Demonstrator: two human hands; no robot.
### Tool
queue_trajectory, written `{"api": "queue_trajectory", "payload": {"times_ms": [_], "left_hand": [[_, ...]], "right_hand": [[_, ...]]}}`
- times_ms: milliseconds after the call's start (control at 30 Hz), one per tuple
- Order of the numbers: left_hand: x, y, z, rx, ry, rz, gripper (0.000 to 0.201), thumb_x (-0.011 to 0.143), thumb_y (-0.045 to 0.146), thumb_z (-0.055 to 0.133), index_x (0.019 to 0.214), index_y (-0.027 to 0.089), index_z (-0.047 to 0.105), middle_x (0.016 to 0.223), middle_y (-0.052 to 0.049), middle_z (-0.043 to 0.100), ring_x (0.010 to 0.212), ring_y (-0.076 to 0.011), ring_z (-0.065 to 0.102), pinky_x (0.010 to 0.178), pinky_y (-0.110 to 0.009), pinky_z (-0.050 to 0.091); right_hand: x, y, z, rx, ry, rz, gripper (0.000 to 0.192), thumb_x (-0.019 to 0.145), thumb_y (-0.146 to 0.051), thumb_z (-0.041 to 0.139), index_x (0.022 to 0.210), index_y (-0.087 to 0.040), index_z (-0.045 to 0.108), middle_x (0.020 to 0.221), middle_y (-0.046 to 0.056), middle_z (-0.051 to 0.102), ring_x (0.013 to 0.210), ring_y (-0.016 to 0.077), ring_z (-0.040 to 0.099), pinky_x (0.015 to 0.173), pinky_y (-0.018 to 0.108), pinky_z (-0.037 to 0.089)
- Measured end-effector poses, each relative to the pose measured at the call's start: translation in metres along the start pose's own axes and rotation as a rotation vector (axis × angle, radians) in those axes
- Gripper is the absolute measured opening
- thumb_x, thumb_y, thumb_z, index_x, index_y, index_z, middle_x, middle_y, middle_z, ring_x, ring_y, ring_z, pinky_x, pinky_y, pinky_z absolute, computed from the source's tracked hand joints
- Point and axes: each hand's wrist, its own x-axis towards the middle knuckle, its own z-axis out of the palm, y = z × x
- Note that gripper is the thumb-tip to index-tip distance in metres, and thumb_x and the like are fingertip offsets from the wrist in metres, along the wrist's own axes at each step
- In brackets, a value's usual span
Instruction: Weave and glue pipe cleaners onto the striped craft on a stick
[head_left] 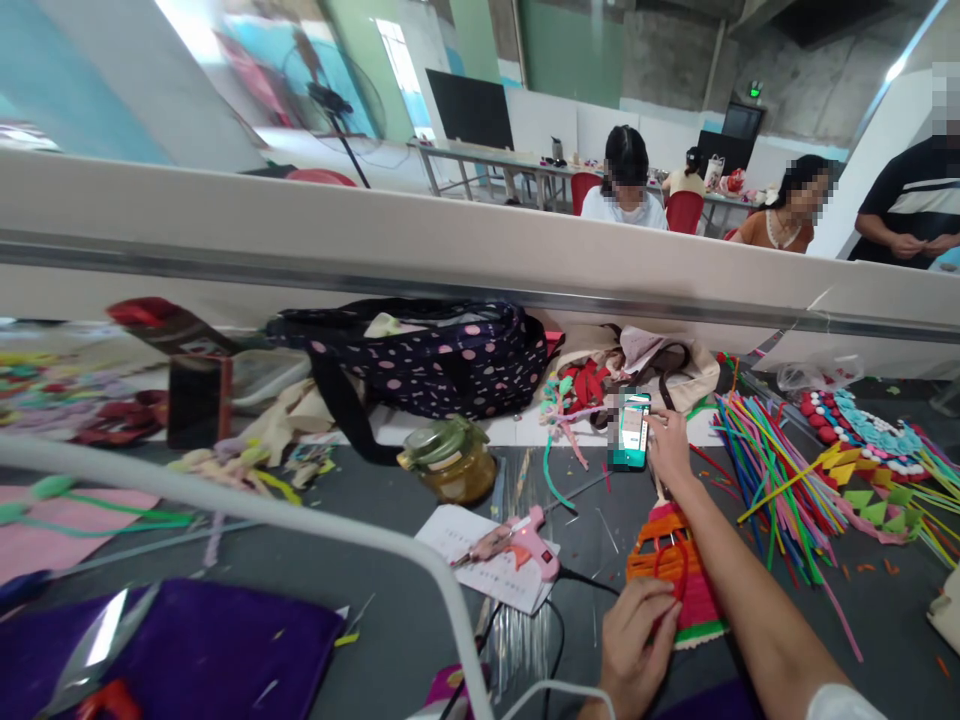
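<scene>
My left hand (637, 640) pinches a bent red pipe cleaner (681, 570) at the bottom right of centre. Just behind it lies a small pink, orange and green woven piece (697, 595) with a fringed lower edge. My right arm passes over the right side of that piece. Farther off, my right hand (670, 450) has its fingertips at the right edge of a phone (636, 430) with a lit screen; no grip on the phone shows. Colourful pipe cleaners (780, 480) lie in a bundle to the right of my right forearm.
A pink glue gun (532, 545) rests on paper, its cord trailing forward. Behind stand a lidded jar (454, 465) and a dark patterned bag (427, 365). Scissors (105, 640) lie on purple felt (247, 640). A white curved bar (420, 550) crosses the foreground. Several people sit or stand beyond the partition.
</scene>
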Motion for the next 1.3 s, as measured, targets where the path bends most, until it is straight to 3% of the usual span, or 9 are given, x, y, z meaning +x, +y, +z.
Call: {"api": "queue_trajectory", "payload": {"times_ms": [200,400,600,733,900,1133,1300], "left_hand": [[0.001,0.002,0.0,-0.007,0.01,0.012,0.018,0.081,0.005,0.061,0.093,0.018,0.065,0.086,-0.007,0.069,0.079,-0.0159,0.067,0.069,-0.026,0.055],[0.001,0.001,0.001,0.0,0.002,0.006,0.017,0.082,0.006,0.06,0.093,0.018,0.065,0.087,-0.007,0.069,0.08,-0.0159,0.067,0.069,-0.026,0.055],[0.002,0.003,0.001,0.002,0.012,0.003,0.016,0.082,0.007,0.061,0.092,0.018,0.065,0.085,-0.007,0.07,0.078,-0.0166,0.068,0.069,-0.027,0.056],[0.002,0.003,0.001,0.001,0.016,0.011,0.015,0.082,0.007,0.061,0.092,0.018,0.065,0.086,-0.007,0.07,0.079,-0.0161,0.068,0.069,-0.026,0.056],[0.002,0.002,0.001,-0.006,0.011,0.014,0.015,0.083,0.007,0.06,0.092,0.018,0.065,0.086,-0.007,0.07,0.079,-0.0159,0.067,0.069,-0.026,0.056],[0.002,0.004,0.001,0.003,0.005,0.01,0.016,0.082,0.007,0.061,0.092,0.017,0.066,0.086,-0.007,0.07,0.079,-0.0162,0.068,0.069,-0.026,0.056],[0.005,0.006,0.005,0.019,0.016,0.03,0.013,0.082,0.008,0.06,0.089,0.017,0.067,0.085,-0.007,0.07,0.078,-0.0161,0.068,0.069,-0.026,0.056]], "right_hand": [[-0.026,0.01,-0.018,0.05,0.043,0.015,0.055,0.073,0.002,0.04,0.117,-0.021,0.064,0.117,0.011,0.047,0.107,0.0248,0.041,0.092,0.039,0.038],[-0.042,0.011,-0.02,0.078,0.011,-0.007,0.055,0.073,0.003,0.041,0.115,-0.021,0.066,0.117,0.011,0.047,0.102,0.0231,0.043,0.089,0.036,0.04],[-0.045,0.003,-0.017,-0.005,-0.093,-0.114,0.051,0.079,0.0,0.045,0.115,-0.029,0.067,0.123,0.01,0.046,0.106,0.024,0.041,0.088,0.036,0.039],[-0.042,0.0,-0.009,-0.057,-0.147,-0.095,0.059,0.077,0.002,0.045,0.122,-0.032,0.063,0.124,0.01,0.045,0.107,0.0252,0.04,0.087,0.037,0.039],[-0.037,-0.001,-0.005,-0.064,-0.158,-0.101,0.056,0.077,0.002,0.047,0.118,-0.03,0.066,0.122,0.011,0.047,0.108,0.0254,0.04,0.087,0.037,0.039],[-0.055,0.014,-0.042,0.26,0.06,0.022,0.046,0.076,-0.001,0.04,0.105,-0.02,0.069,0.106,0.01,0.056,0.103,0.0229,0.049,0.093,0.037,0.042],[-0.084,0.017,-0.059,0.41,0.021,0.103,0.032,0.087,-0.016,0.04,0.109,-0.02,0.064,0.1,0.009,0.062,0.097,0.0215,0.058,0.088,0.034,0.046]]}}
